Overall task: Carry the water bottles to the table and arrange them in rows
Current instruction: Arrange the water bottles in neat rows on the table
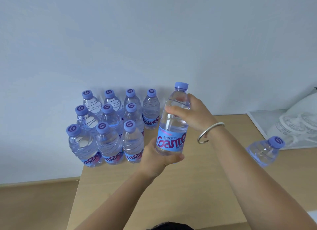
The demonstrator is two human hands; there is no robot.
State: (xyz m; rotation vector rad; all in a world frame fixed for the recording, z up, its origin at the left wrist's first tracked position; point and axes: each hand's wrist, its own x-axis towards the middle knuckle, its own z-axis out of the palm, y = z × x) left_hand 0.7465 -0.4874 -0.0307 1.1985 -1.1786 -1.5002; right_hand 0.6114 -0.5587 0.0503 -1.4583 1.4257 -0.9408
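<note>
- Dark hair [169, 226], bottom centre edge of the frame: nearest the camera, a small patch only.
- Left hand [155, 158], centre of the frame: fingers and thumb curled round the base of the held bottle, cupping it from below and from the left.
- Right hand [192, 114], right of centre: fingers wrapped round the held bottle's clear shoulder just under the neck; a silver bangle [210, 133] sits on that wrist.
- Held bottle [172, 125], centre: upright, lifted clear of the table, blue cap on, blue label facing the camera. It looks full and sealed, so it probably carries some weight; the thin ribbed wall is likely to dent under a hard squeeze and the smooth plastic may slip. Best hold by this judgement: round the label band or under the base, with a steadying hand at the shoulder.
- Standing bottles [109, 127], left of centre: ten, upright, in three rows against the wall, three in each nearer row and four in the back row. The open place at the right end of the middle row is the likely next spot.
- Lone bottle [265, 151], right edge: stands apart from the rows.
- Table [171, 195]: light wood top.
- White tray [260, 121], upper right on the table: holds pale objects too blurred to name.
</note>
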